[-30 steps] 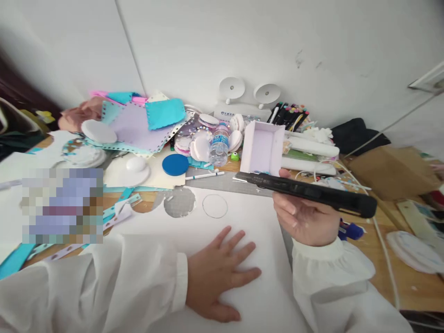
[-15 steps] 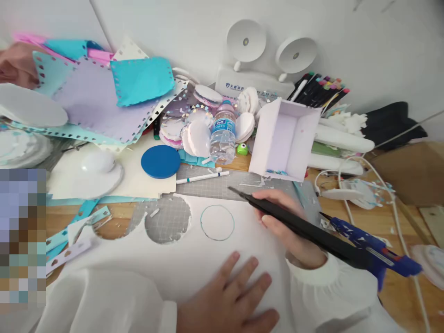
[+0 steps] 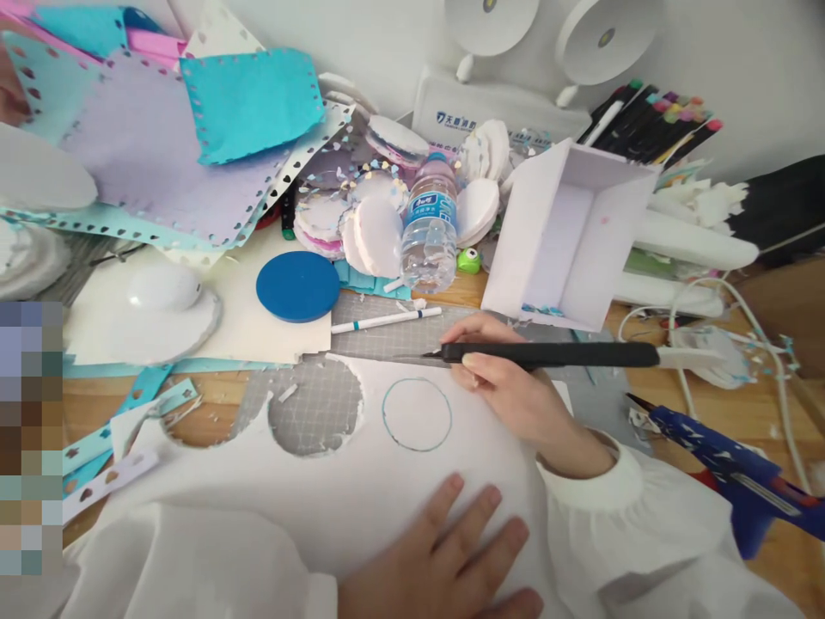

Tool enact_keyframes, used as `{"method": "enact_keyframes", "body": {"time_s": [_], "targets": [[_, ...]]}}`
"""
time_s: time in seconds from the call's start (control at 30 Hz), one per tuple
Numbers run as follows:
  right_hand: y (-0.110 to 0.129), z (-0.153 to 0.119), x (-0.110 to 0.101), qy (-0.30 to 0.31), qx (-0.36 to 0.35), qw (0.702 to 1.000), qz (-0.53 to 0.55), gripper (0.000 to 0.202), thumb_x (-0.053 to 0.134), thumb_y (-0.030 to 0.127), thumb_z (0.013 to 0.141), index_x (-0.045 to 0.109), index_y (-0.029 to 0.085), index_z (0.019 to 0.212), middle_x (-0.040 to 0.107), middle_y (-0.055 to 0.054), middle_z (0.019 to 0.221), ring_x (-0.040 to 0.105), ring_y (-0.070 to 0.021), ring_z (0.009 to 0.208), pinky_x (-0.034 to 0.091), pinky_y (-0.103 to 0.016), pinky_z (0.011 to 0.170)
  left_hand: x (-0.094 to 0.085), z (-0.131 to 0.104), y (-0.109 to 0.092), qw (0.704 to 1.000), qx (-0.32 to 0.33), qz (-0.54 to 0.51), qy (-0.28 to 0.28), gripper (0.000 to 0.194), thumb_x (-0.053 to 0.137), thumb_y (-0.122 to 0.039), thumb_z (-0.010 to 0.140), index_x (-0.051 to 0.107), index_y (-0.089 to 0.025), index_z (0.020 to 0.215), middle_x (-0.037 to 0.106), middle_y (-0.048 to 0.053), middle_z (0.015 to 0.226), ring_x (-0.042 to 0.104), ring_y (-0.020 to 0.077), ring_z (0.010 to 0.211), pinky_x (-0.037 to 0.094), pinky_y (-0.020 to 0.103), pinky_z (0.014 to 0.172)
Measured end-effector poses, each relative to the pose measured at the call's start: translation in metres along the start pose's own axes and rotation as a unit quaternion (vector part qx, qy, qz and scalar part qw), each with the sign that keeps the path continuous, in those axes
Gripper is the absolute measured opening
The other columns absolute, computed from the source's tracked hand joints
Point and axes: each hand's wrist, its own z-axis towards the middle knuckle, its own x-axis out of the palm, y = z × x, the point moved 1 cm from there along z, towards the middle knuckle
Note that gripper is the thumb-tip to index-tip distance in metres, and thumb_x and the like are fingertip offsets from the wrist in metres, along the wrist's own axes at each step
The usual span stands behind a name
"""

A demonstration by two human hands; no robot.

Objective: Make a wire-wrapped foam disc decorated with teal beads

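My right hand [image 3: 509, 378] is closed around a black-handled craft knife [image 3: 554, 353], whose thin dark tip points left just past the upper edge of a white foam sheet [image 3: 284, 499]. A teal-outlined circle [image 3: 418, 414] is drawn on the sheet, left of and below this hand. Flat on the sheet, fingers spread, lies my left hand [image 3: 451, 550], below the circle. Round cutouts notch the sheet's upper left edge, and a grey cutting mat [image 3: 314, 411] shows through one of them.
Behind the sheet are a blue disc [image 3: 297, 286], a marker [image 3: 387, 321], a water bottle [image 3: 430, 228] and an open white box [image 3: 516, 249]. A blue glue gun [image 3: 728, 464] and white cable lie right. Paper strips [image 3: 113, 473] and coloured sheets [image 3: 193, 155] are left.
The craft knife has swung from a slant to nearly level, its tip now lower by the sheet's edge. My left hand stays flat on the sheet. The view has shifted slightly downward.
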Motion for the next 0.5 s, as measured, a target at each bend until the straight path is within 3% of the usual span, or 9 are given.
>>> {"method": "enact_keyframes", "body": {"time_s": [0.1,0.23,0.5], "targets": [[0.003,0.004,0.007,-0.003,0.032,0.999,0.038,0.011,0.065,0.032,0.076,0.064,0.024,0.084,0.056,0.003,0.073,0.047,-0.0094,0.058,0.034,-0.022,0.05,-0.001,0.002,0.001,1.0,-0.01,0.003,-0.018,0.032,0.042,-0.035,0.096,0.052,-0.039,0.126,0.058,-0.005,0.129,0.057,0.022,0.113,0.02,0.051,0.111],[0.001,0.004,0.012,-0.072,0.06,0.995,0.022,0.01,0.068,0.032,0.073,0.065,0.022,0.075,0.056,0.003,0.067,0.047,-0.0092,0.057,0.034,-0.022,0.049,0.0,0.001,0.0,1.0,-0.018,0.003,-0.024,0.032,0.042,-0.036,0.096,0.052,-0.039,0.125,0.058,-0.006,0.129,0.057,0.0216,0.114,0.023,0.05,0.111],[0.002,0.004,0.015,-0.106,0.029,0.993,-0.053,0.011,0.063,0.029,0.073,0.062,0.02,0.066,0.05,0.005,0.054,0.039,-0.0083,0.049,0.03,-0.023,0.046,0.001,0.0,0.0,0.999,-0.027,0.008,-0.041,0.033,0.043,-0.037,0.095,0.051,-0.039,0.127,0.058,-0.006,0.128,0.057,0.0209,0.113,0.026,0.048,0.11]]}}
